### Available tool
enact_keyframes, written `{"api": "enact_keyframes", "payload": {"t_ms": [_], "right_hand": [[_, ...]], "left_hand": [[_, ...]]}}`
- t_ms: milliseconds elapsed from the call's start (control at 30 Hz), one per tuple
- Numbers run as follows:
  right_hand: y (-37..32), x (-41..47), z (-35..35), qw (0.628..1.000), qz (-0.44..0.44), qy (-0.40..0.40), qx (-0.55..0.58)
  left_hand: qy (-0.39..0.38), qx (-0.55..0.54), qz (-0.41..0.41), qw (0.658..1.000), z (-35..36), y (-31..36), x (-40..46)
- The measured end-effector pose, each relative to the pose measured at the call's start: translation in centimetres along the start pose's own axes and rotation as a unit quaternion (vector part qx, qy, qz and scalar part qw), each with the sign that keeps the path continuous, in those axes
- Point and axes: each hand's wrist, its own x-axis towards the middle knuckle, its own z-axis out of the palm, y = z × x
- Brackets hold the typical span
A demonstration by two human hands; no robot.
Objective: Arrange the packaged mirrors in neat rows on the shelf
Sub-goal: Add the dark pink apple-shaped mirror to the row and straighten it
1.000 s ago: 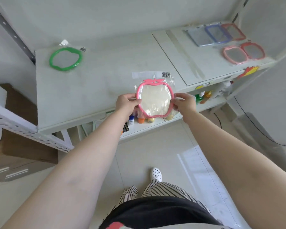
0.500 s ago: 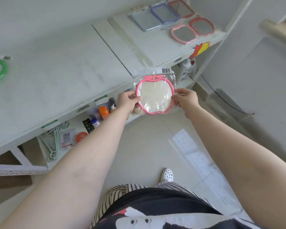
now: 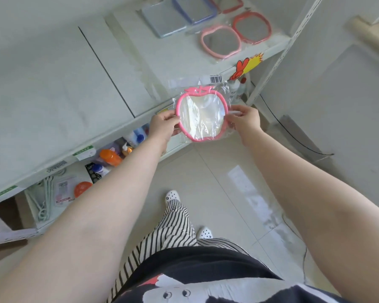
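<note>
A pink apple-shaped mirror (image 3: 202, 115) in a clear plastic bag hangs in the air just in front of the white shelf's front edge (image 3: 123, 124). My left hand (image 3: 163, 125) pinches its left rim and my right hand (image 3: 245, 121) pinches its right side through the bag. On the shelf's far right end lie two apple-shaped mirrors, a light pink one (image 3: 220, 41) and a coral one (image 3: 252, 27). Behind them lie rectangular mirrors: a grey-blue one (image 3: 162, 18), a blue one (image 3: 195, 9) and a red one (image 3: 228, 3), partly cut off by the frame.
A lower shelf holds bottles, an orange container (image 3: 109, 156), hangers (image 3: 42, 200) and small packets. A perforated white upright (image 3: 280, 53) bounds the shelf's right end, with a cable (image 3: 293, 136) behind it. Tiled floor and my feet are below.
The view has swung right along the shelf, so the green mirror has left the frame. The held pink mirror is now closer to the mirrors at the shelf's right end.
</note>
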Motion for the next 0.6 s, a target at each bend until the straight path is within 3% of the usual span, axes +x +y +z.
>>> {"api": "enact_keyframes", "payload": {"t_ms": [367,600], "right_hand": [[-6.5,11.9,2.3,1.0,-0.011,0.01,0.003],[-10.1,18.5,4.2,0.998,-0.031,-0.016,-0.045]], "left_hand": [[0.03,0.023,0.007,0.999,1.8,6.3,11.1],[0.12,0.015,-0.029,0.992,2.7,8.2,16.1]]}}
